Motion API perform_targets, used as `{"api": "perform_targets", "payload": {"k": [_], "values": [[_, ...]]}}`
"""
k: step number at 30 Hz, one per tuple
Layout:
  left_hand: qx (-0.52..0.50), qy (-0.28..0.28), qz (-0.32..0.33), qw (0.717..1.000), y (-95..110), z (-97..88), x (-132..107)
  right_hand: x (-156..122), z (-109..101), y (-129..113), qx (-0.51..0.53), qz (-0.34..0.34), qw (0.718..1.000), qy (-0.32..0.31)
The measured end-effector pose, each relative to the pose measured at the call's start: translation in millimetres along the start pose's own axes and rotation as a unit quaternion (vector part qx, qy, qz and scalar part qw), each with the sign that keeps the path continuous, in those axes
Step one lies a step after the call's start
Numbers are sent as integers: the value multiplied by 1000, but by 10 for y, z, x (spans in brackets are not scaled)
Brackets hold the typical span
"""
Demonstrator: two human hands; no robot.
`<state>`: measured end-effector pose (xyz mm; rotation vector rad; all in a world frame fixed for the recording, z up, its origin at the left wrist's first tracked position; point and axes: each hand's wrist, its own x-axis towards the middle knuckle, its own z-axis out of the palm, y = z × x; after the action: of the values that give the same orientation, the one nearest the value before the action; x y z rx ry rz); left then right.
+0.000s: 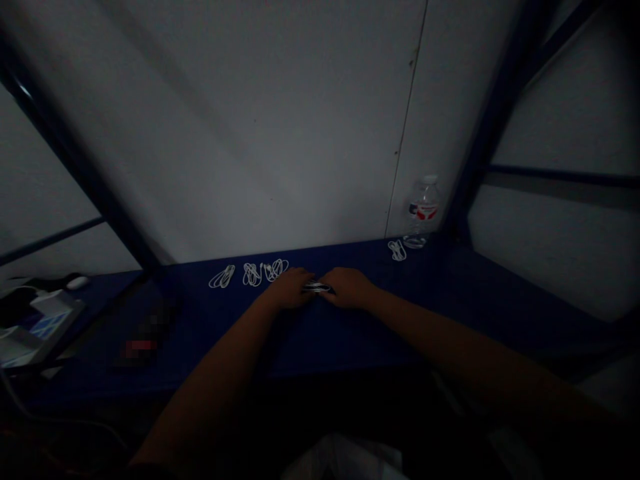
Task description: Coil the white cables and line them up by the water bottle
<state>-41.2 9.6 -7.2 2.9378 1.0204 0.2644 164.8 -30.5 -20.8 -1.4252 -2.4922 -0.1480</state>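
Between my two hands is a white coiled cable point(317, 287), just above or on the blue tabletop point(320, 340). My left hand point(293, 288) is closed on the cable's left end. On the other end, the fingers of my right hand point(347, 288) are closed too. Left of my hands three more white cable bundles lie in a row: a looped one point(223, 277), a middle one point(253, 274) and one point(276, 269) close to my left hand. A further white cable bundle point(397, 251) rests to the right, near the wall.
A clear plastic bottle point(423, 213) with a red and blue label stands at the back right. A dark, blurred-out object point(143, 337) lies at the left. Beyond the blue frame post point(95, 177) sits a white power strip point(50, 320). A pale wall point(280, 133) rises behind the table.
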Motion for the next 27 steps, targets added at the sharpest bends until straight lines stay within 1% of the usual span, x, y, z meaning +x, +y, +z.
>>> {"api": "perform_targets", "payload": {"k": [3,6,11,14,17,19,20,21,22,23,25,27], "values": [[53,1,-30,998,109,-15,13,19,22,-2,-20,-18,999,-20],[76,-19,-64,995,225,-43,15,38,38,-5,-26,-29,999,-31],[91,-63,-133,985,365,-91,29,43,43,-37,15,-62,998,-19],[91,-85,-143,982,380,-117,30,33,29,-35,31,-84,996,-3],[53,-87,-139,985,344,-147,24,23,25,-5,43,-121,991,34],[-25,-80,-124,989,302,-167,22,16,26,18,64,-140,984,88],[-85,-78,-122,986,283,-175,22,11,22,27,74,-147,979,120],[-157,-81,-122,977,267,-180,22,6,14,33,82,-156,973,152],[-234,-87,-122,961,260,-181,21,-2,-1,38,84,-167,966,178],[-310,-98,-121,938,261,-178,19,-13,-23,40,80,-182,960,197],[-440,-129,-102,883,297,-159,10,-44,-84,43,54,-216,950,220],[-524,-167,-68,832,368,-132,-5,-83,-153,48,13,-243,940,238]]}}
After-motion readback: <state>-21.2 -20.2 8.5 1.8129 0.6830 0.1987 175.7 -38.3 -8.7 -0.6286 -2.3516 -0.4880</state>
